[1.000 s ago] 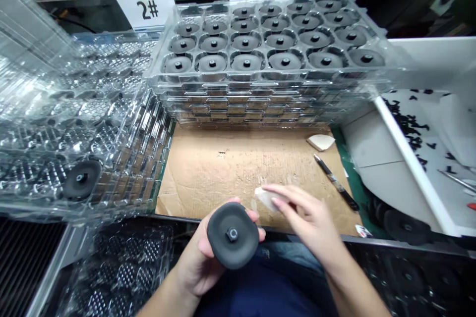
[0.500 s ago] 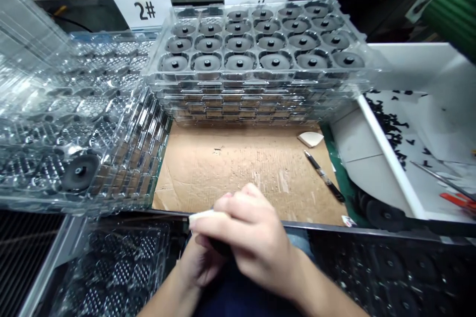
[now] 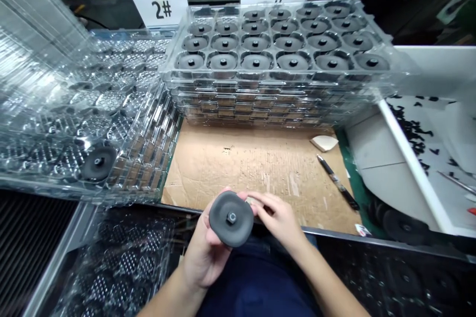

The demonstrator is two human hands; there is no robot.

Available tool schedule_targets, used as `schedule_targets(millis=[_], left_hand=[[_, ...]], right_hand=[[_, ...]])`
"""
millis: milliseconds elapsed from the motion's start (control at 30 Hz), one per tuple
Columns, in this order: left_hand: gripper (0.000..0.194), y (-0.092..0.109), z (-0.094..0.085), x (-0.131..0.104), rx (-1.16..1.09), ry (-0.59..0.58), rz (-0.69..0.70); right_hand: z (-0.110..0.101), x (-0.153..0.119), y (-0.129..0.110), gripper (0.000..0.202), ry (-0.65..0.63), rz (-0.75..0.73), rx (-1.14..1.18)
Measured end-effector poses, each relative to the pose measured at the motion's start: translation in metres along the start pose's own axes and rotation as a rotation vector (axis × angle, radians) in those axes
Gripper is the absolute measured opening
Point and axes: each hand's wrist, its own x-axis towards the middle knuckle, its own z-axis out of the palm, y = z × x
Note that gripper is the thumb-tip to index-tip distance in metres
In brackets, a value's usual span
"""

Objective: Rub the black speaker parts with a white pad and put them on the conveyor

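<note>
My left hand [image 3: 208, 252] grips a dark grey round part [image 3: 225, 233], its face turned up to me with a short stub at the centre. At the part's right rim is my right hand [image 3: 278, 215], fingertips pinched on a small pale pad [image 3: 250, 201], mostly hidden by the fingers. Both hands are over my lap, at the front edge of the cardboard sheet [image 3: 238, 168]. A wedge-shaped cream pad [image 3: 325, 143] and a black pen [image 3: 338, 182] lie on the cardboard's right side.
Behind the cardboard stands a stack of clear trays [image 3: 260, 79], the top one filled with similar round parts. More clear trays [image 3: 137, 153] are at left, one round part [image 3: 98, 163] on top. To the right, a white bin [image 3: 405, 163] contains small black pieces.
My hands have come apart from their overlapping grip. The round part now shows face up in the left hand, and my right hand has shifted to its right rim. The view has turned slightly left.
</note>
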Motion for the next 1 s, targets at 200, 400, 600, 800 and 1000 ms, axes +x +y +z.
schedule_targets(millis=[200, 400, 600, 800, 1000], left_hand=[[0.056, -0.002, 0.008, 0.000, 0.030, 0.047, -0.012], [0.054, 0.005, 0.009, 0.001, 0.118, 0.131, -0.025], [0.053, 0.004, 0.011, 0.002, 0.129, 0.059, -0.125], [0.060, 0.009, 0.007, 0.004, 0.039, -0.025, -0.113], [0.058, 0.011, 0.021, 0.001, 0.089, 0.058, -0.249]], right_hand=[[-0.030, 0.003, -0.087, 0.028, 0.170, -0.235, -0.066], [-0.024, 0.004, -0.115, 0.021, -0.251, -0.399, -0.112], [-0.022, 0.014, -0.112, 0.024, -0.027, -0.459, -0.134], [-0.052, 0.003, -0.106, 0.019, -0.263, -0.323, -0.141], [-0.049, 0.017, -0.106, 0.031, -0.156, -0.539, -0.282]])
